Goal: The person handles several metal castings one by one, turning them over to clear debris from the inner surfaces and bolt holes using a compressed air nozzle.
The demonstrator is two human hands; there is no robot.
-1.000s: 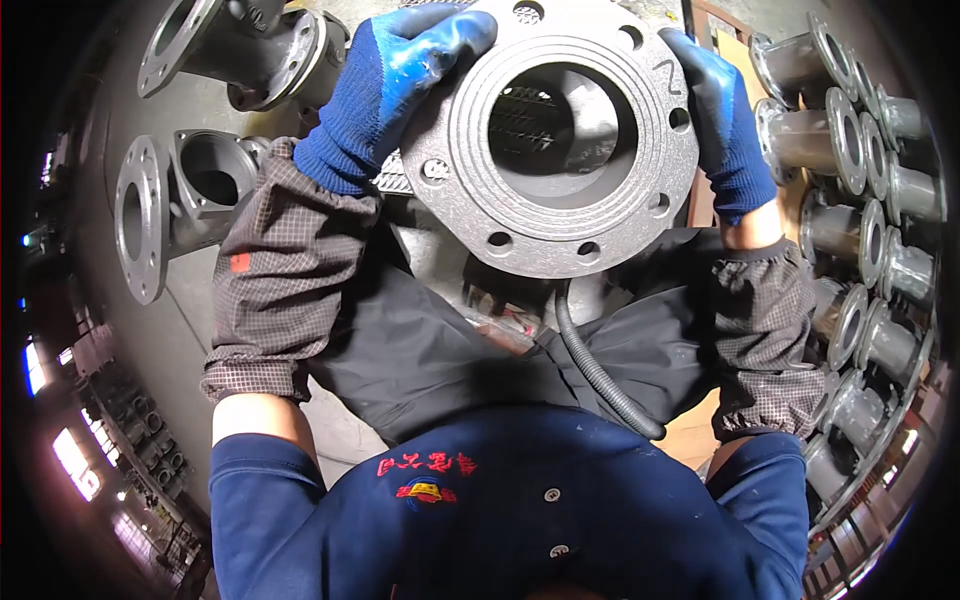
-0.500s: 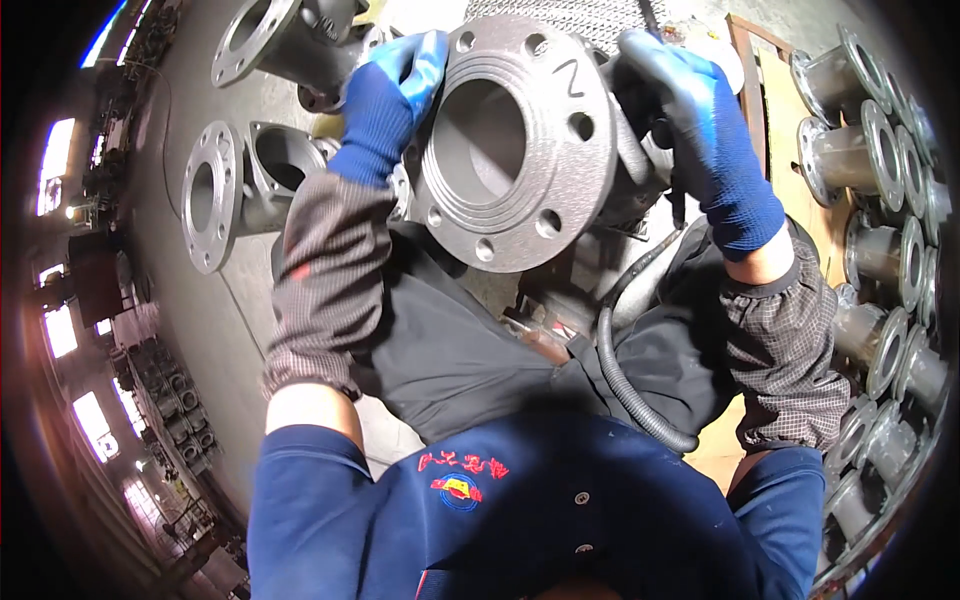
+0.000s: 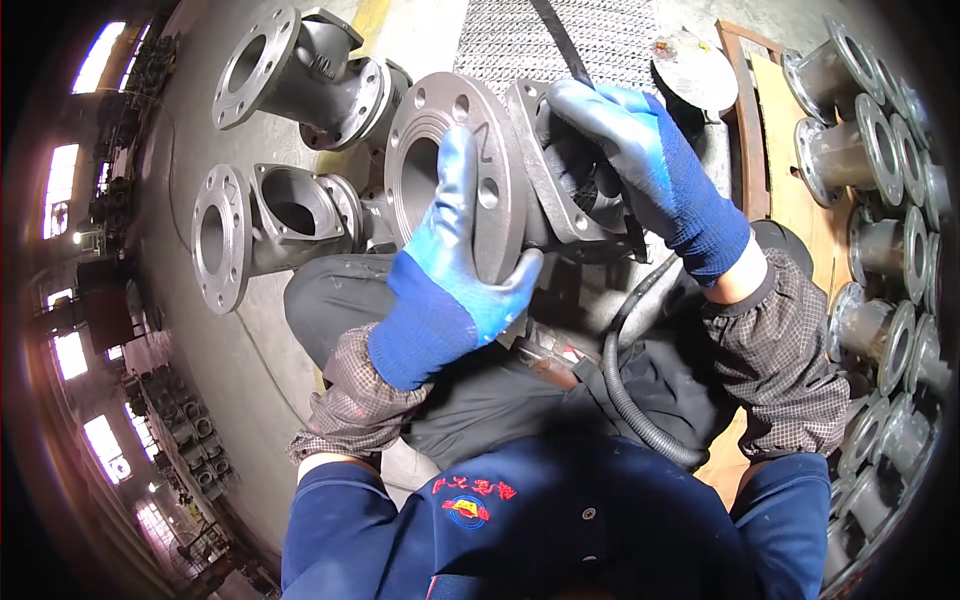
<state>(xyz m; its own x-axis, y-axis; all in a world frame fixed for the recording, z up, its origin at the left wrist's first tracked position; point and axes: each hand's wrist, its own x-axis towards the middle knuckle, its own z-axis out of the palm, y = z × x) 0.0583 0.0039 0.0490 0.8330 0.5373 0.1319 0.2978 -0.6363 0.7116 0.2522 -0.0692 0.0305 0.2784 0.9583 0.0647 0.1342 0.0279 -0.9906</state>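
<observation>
A grey cast valve body [image 3: 508, 185] with a round, bolt-holed flange and an open square flange is held up in front of my knees. My left hand [image 3: 450, 265], in a blue coated glove, grips the round flange, with fingers lying up across its face and the thumb at its lower rim. On the other side my gloved right hand [image 3: 625, 155] is closed over the edge of the square flange. Its fingertips are partly hidden at the opening. A dark strip [image 3: 560, 38] runs down from the top edge to beside the right hand.
Two similar valve bodies [image 3: 290, 75] [image 3: 240, 225] stand on the floor at left. Several more flanged castings [image 3: 850, 150] line the right side by a wooden board [image 3: 790, 130]. A metal mesh [image 3: 510, 45] lies ahead, with a round pale disc [image 3: 693, 72] beside it. A corrugated hose [image 3: 625, 380] crosses my lap.
The valve body has turned, bringing its square opening into view, and moved slightly nearer. My left hand has shifted from the flange's upper left rim to its front and lower edge.
</observation>
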